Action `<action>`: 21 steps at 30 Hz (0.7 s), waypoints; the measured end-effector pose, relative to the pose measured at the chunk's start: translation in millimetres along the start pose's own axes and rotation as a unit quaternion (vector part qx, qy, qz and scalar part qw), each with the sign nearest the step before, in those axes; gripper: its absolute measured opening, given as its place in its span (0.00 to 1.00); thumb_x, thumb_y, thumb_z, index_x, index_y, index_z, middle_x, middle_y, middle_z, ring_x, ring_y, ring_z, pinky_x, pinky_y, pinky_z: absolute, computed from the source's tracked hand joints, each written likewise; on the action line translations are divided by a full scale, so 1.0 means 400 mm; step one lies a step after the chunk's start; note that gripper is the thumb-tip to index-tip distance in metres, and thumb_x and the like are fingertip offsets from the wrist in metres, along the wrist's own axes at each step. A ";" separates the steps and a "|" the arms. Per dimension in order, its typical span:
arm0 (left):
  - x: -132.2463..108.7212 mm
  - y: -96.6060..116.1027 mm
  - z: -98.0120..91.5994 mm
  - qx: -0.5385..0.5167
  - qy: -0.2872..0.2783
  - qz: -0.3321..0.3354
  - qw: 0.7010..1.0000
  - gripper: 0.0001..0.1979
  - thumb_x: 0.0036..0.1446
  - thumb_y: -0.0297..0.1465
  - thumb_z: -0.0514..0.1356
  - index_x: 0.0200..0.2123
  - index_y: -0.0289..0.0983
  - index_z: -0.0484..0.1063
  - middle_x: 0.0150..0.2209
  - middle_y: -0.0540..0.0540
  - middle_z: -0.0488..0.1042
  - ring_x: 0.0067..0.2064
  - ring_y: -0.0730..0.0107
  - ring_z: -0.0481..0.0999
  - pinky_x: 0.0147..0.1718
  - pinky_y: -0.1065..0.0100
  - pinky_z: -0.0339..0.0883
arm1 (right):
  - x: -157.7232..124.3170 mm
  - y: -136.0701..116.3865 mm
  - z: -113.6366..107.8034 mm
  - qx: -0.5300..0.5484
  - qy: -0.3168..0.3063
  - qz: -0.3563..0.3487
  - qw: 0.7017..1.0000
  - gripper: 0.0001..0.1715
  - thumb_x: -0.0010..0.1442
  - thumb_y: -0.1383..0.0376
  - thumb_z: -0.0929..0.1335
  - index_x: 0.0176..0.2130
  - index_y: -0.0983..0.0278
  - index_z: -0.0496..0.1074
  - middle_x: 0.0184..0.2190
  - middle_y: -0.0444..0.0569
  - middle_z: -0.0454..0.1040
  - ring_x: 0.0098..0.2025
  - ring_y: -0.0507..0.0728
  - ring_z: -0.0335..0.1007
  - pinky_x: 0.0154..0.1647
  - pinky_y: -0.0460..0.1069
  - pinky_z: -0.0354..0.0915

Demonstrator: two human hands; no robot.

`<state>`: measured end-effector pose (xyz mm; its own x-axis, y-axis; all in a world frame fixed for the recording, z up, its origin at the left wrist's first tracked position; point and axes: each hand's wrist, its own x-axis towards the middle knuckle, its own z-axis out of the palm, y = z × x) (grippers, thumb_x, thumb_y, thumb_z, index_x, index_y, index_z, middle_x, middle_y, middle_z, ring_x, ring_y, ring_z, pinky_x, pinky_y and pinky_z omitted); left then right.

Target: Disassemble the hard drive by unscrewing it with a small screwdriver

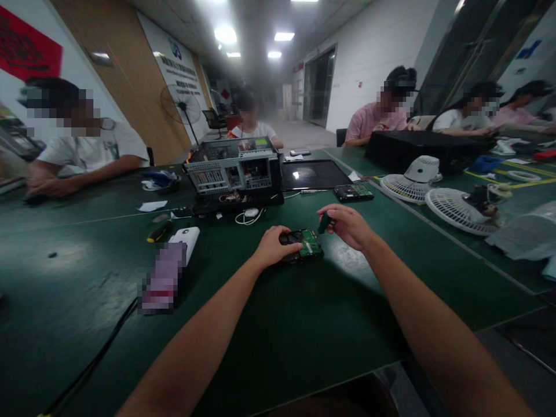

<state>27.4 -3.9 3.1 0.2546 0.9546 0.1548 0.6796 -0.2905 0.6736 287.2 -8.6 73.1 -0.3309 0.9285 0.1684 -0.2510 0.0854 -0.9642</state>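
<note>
A hard drive (306, 243) with its green circuit board facing up lies on the dark green table (278, 324) in front of me. My left hand (273, 245) rests on the drive's left end, fingers curled over it and holding it down. My right hand (347, 225) hovers just right of the drive, closed around a short dark green tool handle (325, 223) whose tip points down at the board.
An opened computer case (232, 169) stands behind the drive, with a black side panel (310, 175) and a second hard drive (353, 191) beside it. A screwdriver (160, 231) and a white device (186, 239) lie at the left. Dismantled fans (452, 208) sit at the right. Several people sit around the tables.
</note>
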 end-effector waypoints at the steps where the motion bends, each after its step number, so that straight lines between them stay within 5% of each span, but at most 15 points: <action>1: 0.000 0.000 0.000 0.000 0.002 0.001 1.000 0.33 0.49 0.53 0.70 0.53 0.41 0.74 0.51 0.41 0.74 0.53 0.50 0.74 0.54 0.54 0.68 | 0.000 0.001 0.000 0.000 0.000 -0.002 1.000 0.11 0.57 0.60 0.75 0.39 0.62 0.80 0.34 0.48 0.77 0.33 0.52 0.69 0.26 0.46 0.63; 7: 0.001 -0.002 0.002 0.003 0.003 0.004 1.000 0.34 0.49 0.54 0.69 0.53 0.41 0.74 0.51 0.40 0.74 0.53 0.50 0.74 0.53 0.54 0.68 | -0.001 -0.003 0.014 0.040 -0.035 0.011 0.999 0.10 0.59 0.58 0.73 0.37 0.62 0.75 0.38 0.52 0.79 0.41 0.59 0.75 0.27 0.47 0.65; 15: 0.002 -0.005 0.004 0.003 0.004 0.005 1.000 0.34 0.49 0.54 0.69 0.53 0.40 0.74 0.51 0.40 0.74 0.53 0.49 0.74 0.54 0.53 0.68 | -0.002 -0.004 0.008 0.013 -0.023 0.011 1.000 0.14 0.60 0.60 0.73 0.46 0.61 0.79 0.37 0.50 0.78 0.38 0.56 0.73 0.30 0.48 0.66; 21: 0.001 -0.003 0.003 0.003 0.006 0.006 1.000 0.34 0.49 0.55 0.69 0.53 0.40 0.75 0.50 0.40 0.74 0.53 0.50 0.74 0.53 0.54 0.68 | -0.001 0.001 0.007 0.001 -0.022 0.006 1.000 0.10 0.60 0.59 0.74 0.40 0.62 0.80 0.36 0.50 0.78 0.37 0.55 0.72 0.29 0.47 0.64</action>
<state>27.8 -3.2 1.5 0.2538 0.9520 0.1713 0.6803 -0.3016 0.6680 284.9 -10.0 73.4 -0.3739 0.9124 0.1665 -0.2481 0.0745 -0.9659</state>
